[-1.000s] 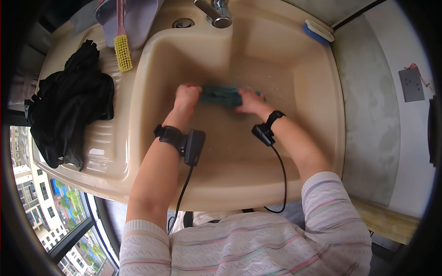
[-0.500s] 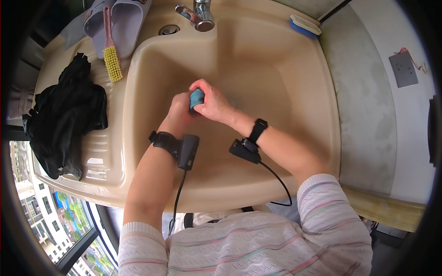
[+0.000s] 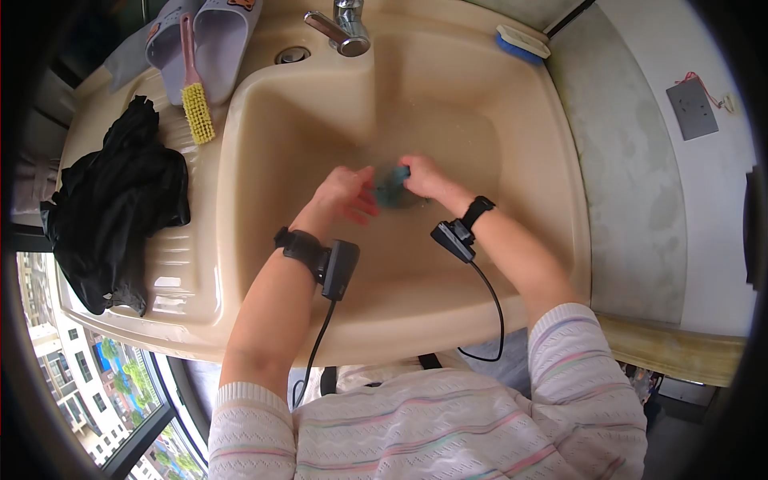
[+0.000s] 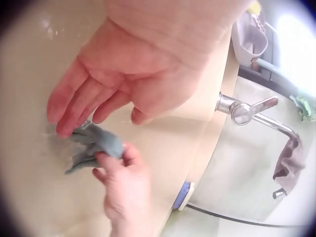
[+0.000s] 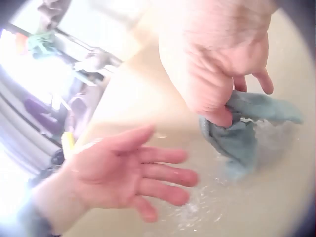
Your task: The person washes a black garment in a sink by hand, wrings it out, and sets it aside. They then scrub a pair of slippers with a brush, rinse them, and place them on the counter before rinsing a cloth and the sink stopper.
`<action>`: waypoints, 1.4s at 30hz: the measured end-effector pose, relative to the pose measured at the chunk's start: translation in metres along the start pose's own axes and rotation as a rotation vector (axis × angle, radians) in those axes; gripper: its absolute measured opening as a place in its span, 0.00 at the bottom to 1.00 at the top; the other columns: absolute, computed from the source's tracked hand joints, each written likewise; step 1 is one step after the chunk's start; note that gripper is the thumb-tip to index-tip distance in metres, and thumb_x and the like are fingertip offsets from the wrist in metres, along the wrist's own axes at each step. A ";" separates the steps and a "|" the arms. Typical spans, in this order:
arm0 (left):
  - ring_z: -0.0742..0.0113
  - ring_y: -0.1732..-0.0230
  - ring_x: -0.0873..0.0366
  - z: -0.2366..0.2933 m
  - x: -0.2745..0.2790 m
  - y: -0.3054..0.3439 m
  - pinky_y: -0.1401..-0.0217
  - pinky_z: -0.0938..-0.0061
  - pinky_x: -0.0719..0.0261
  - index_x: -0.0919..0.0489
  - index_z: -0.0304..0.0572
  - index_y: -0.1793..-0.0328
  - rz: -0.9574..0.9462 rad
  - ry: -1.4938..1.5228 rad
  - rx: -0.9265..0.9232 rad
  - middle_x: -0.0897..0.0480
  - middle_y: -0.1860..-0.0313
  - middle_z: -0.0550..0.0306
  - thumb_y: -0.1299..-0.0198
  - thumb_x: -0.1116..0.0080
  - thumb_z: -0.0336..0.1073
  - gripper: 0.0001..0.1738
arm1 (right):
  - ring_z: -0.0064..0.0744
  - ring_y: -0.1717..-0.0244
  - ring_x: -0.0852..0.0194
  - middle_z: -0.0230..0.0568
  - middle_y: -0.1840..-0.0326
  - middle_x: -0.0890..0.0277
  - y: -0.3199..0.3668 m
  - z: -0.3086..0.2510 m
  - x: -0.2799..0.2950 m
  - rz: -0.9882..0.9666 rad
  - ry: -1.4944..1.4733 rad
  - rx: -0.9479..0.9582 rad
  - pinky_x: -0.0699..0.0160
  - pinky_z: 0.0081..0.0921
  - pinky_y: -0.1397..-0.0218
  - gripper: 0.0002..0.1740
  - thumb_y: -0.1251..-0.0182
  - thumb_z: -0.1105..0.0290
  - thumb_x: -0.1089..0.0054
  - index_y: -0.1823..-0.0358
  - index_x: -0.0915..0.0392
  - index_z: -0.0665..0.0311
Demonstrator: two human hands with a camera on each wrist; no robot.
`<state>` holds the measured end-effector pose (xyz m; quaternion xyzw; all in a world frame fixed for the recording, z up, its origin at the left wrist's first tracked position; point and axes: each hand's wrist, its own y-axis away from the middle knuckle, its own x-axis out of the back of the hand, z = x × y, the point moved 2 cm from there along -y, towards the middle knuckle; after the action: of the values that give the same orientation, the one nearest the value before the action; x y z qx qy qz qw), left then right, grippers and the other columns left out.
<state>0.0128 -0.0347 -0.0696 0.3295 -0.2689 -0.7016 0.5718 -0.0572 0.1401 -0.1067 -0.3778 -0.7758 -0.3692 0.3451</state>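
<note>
A wet blue-green cloth (image 3: 390, 190) hangs partly in the water of the beige sink. The right hand (image 3: 428, 178) pinches its upper edge; in the right wrist view the cloth (image 5: 237, 138) drapes below the thumb and fingers of that hand (image 5: 217, 64). Just to the left, the left hand (image 3: 344, 194) is apart from the cloth. Its palm faces the cloth with fingers spread and nothing held, as the right wrist view shows the left hand (image 5: 128, 173). In the left wrist view, its fingertips (image 4: 64, 129) overlap the cloth (image 4: 96, 143).
On the ribbed drainboard (image 3: 172, 256) at left lie a black garment (image 3: 120, 212) and a yellow-bristled brush (image 3: 197, 112) against grey slippers (image 3: 220, 48). A faucet (image 3: 349, 36) stands at the back rim; a blue-and-white brush (image 3: 522, 44) rests at the back right corner.
The hands were together around the bunched cloth above the sink; they have parted. The left hand has let go, and the right has moved right and down with the cloth, which now hangs loosened into the water.
</note>
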 end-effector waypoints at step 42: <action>0.73 0.77 0.33 0.029 -0.028 0.032 0.77 0.78 0.37 0.26 0.41 0.70 -0.309 -0.179 -0.342 0.29 0.77 0.63 0.66 0.43 0.23 0.12 | 0.46 0.64 0.26 0.47 0.62 0.28 0.058 -0.094 0.056 0.085 0.479 0.453 0.26 0.38 0.64 0.13 0.51 0.72 0.45 0.63 0.32 0.65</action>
<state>0.0137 -0.0141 -0.0227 0.2015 -0.1423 -0.8425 0.4788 -0.0108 0.1059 0.0029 -0.2257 -0.7185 -0.2510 0.6081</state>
